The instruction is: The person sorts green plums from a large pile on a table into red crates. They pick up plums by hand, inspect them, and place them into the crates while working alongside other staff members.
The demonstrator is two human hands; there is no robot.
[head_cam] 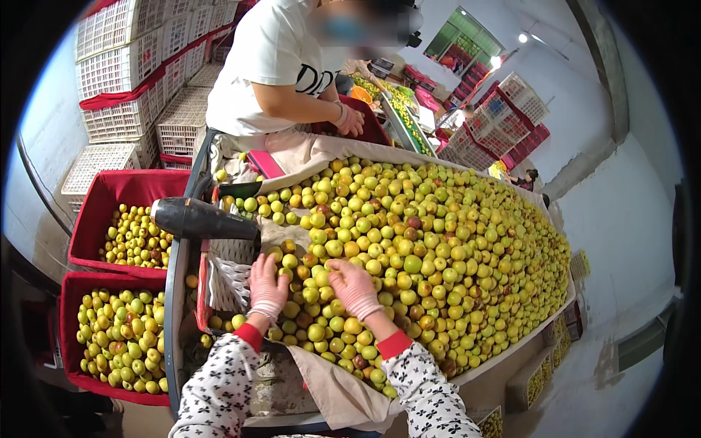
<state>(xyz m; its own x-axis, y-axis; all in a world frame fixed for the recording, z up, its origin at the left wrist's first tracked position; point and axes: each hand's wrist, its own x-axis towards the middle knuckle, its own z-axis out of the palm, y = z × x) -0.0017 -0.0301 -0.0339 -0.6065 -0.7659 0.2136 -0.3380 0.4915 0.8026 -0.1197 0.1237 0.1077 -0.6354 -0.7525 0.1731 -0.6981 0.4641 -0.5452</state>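
Note:
A broad heap of yellow-green jujube-like fruits [432,257], some with brown patches, covers the cloth-lined sorting table before me. My left hand [268,288], in a thin pinkish glove, is at the heap's left edge, fingers spread beside several fruits; whether it touches one I cannot tell. Over the near part of the heap lies my right hand [352,287], gloved alike, its fingers curved against fruits; a grip is not plain. White netting [227,282] hangs in a red-edged crate just left of my left hand. Above it rests a black hair dryer [205,219].
Two red-lined crates, an upper one [87,235] and a lower one [71,328], hold fruits at the left. A co-worker in a white shirt [257,60] sits across the table's far side. Stacked white plastic crates [109,71] stand behind. A pink box-like object [265,164] lies on the cloth.

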